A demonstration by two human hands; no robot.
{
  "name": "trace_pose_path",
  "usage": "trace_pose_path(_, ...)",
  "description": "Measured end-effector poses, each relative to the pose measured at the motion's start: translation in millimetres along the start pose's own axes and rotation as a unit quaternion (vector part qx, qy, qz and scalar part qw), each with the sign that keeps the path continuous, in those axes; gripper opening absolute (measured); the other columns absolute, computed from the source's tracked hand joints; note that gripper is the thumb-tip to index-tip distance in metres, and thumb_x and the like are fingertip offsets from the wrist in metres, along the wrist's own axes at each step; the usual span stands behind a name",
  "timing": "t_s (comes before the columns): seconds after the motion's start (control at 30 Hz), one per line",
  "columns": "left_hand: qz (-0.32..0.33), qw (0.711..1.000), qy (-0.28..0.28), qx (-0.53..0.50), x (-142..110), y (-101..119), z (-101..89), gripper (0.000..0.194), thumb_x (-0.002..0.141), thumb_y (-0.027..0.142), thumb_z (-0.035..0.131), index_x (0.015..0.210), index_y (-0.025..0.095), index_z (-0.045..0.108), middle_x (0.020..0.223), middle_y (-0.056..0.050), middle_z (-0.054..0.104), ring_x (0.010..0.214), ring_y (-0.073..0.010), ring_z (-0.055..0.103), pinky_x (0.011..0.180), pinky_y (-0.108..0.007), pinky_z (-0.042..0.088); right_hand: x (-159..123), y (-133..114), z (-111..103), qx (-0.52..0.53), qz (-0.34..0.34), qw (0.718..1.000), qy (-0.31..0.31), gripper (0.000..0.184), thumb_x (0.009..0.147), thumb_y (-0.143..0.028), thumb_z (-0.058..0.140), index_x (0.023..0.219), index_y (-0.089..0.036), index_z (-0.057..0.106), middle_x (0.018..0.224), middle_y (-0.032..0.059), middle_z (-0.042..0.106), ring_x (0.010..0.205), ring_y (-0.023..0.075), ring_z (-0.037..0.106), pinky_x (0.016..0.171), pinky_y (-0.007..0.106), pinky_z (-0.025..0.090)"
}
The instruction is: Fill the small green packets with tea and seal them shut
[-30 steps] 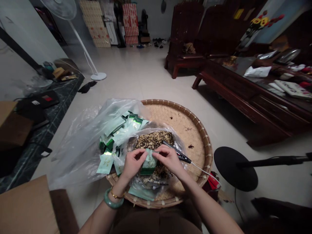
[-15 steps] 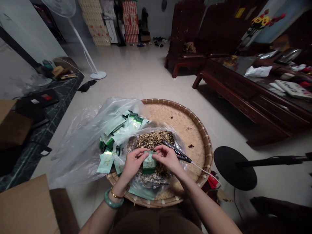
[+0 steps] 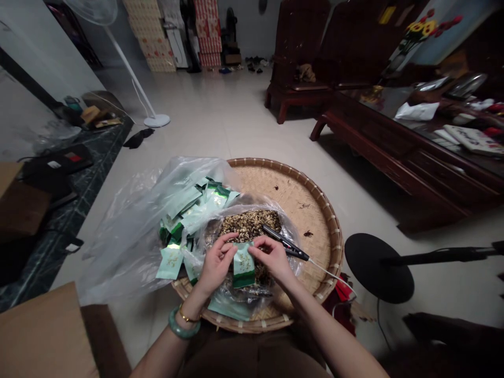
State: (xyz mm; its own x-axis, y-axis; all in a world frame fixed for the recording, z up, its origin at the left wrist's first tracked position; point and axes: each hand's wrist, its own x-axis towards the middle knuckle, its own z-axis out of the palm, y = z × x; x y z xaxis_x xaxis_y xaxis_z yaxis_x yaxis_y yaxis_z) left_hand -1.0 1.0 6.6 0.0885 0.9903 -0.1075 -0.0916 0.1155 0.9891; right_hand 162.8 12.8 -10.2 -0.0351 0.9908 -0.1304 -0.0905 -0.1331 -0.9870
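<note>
Holding green tea sachet (image 3: 243, 265) between hands (image 3: 216, 264) (image 3: 273, 257)

A pale green tea sachet (image 3: 243, 265) with a dark green lower band stands upright, pinched at its top corners between the left hand (image 3: 216, 265) and right hand (image 3: 273, 257). Beneath it lie loose dried tea leaves (image 3: 250, 226) in a clear plastic bag (image 3: 293, 262). A black corded sealer (image 3: 285, 244) rests against the right hand.

Showing dim, flat indoor light, casting soft shadows under the dark wooden table (image 3: 413, 157), glinting faintly on the plastic bag (image 3: 126, 247), and bending strongly toward the blurring edges.
</note>
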Motion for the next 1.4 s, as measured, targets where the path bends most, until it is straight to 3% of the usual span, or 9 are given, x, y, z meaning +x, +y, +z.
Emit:
trace_pose_path(0.13, 0.002, 1.000, -0.012, -0.001, -1.8, -1.4, 1.0, 0.039, 0.081, 0.038, 0.061, 0.110, 0.014, 0.053, 0.056, 0.010, 0.040, 0.048, -0.0063, 0.039, 0.048, -0.016, 0.034, -0.9, 2.8, -0.1, 0.061, 0.023, 0.998, 0.003, 0.025, 0.056, -0.033, 0.080, 0.060, -0.018, 0.060, 0.075, 0.0022, 0.066, 0.070, 0.0158, 0.058, 0.064, 0.027, 0.046)
trace_pose_path(0.27, 0.009, 1.000, 0.014, 0.022, -2.4, -1.3, 2.3, 0.038, 0.081, 0.037, 0.061, 0.109, 0.014, 0.053, 0.056, 0.009, 0.044, 0.049, -0.0074, 0.043, 0.049, -0.017, 0.035, -2.0, 2.3, 2.6, 0.075, 0.028, 0.996, 0.029, 0.028, 0.056, -0.033, 0.080, 0.061, -0.018, 0.057, 0.071, 0.0004, 0.063, 0.061, 0.0126, 0.055, 0.056, 0.024, 0.045)
trace_pose_path(0.53, -0.028, 0.998, 0.027, 0.041, -2.4, 1.8, 10.0, 0.051, 0.068, 0.028, 0.072, 0.114, 0.016, 0.053, 0.073, 0.000, 0.068, 0.068, -0.0150, 0.065, 0.064, -0.023, 0.049, -9.3, -7.4, 8.9, 0.023, -0.001, 1.000, 0.000, 0.031, 0.064, -0.031, 0.073, 0.091, -0.021, 0.063, 0.071, -0.0003, 0.059, 0.060, 0.0125, 0.053, 0.052, 0.023, 0.045)
trace_pose_path(0.77, -0.015, 0.998, 0.041, 0.055, -5.4, -1.6, 7.0, 0.049, 0.066, 0.025, 0.074, 0.111, 0.015, 0.059, 0.079, -0.004, 0.075, 0.078, -0.0187, 0.071, 0.075, -0.027, 0.054, -16.2, -8.5, 4.6, -0.084, -0.140, 0.987, 0.008, 0.010, 0.069, -0.024, 0.070, 0.070, -0.021, 0.061, 0.078, 0.0033, 0.059, 0.068, 0.0154, 0.056, 0.051, 0.024, 0.046)
trace_pose_path(1.0, -0.017, 0.998, 0.000, 0.062, -3.2, -1.3, 4.1, 0.049, 0.064, 0.021, 0.074, 0.111, 0.013, 0.063, 0.077, -0.005, 0.076, 0.079, -0.0208, 0.072, 0.080, -0.032, 0.056, -12.5, -7.0, -2.2, -0.059, -0.133, 0.989, -0.027, 0.014, 0.070, -0.029, 0.073, 0.062, -0.021, 0.064, 0.069, 0.0035, 0.065, 0.071, 0.0181, 0.059, 0.064, 0.030, 0.048)
trace_pose_path(1.23, 0.010, 0.997, 0.026, 0.072, -5.3, -3.7, 5.2, 0.038, 0.067, 0.021, 0.072, 0.104, 0.014, 0.067, 0.079, -0.006, 0.076, 0.080, -0.0213, 0.072, 0.080, -0.033, 0.057, -12.5, -3.6, -2.1, -0.142, -0.133, 0.981, -0.001, 0.014, 0.071, -0.028, 0.071, 0.061, -0.021, 0.065, 0.070, 0.0037, 0.065, 0.072, 0.0188, 0.058, 0.067, 0.032, 0.045)
trace_pose_path(1.4, 0.033, 0.994, 0.026, 0.098, -4.6, -2.4, 4.9, 0.039, 0.068, 0.022, 0.072, 0.105, 0.015, 0.067, 0.079, -0.005, 0.076, 0.078, -0.0200, 0.072, 0.080, -0.033, 0.057, -13.8, -8.0, -2.8, -0.139, -0.132, 0.981, -0.026, 0.011, 0.076, -0.030, 0.068, 0.068, -0.022, 0.067, 0.075, 0.0043, 0.064, 0.075, 0.0190, 0.057, 0.064, 0.030, 0.045)
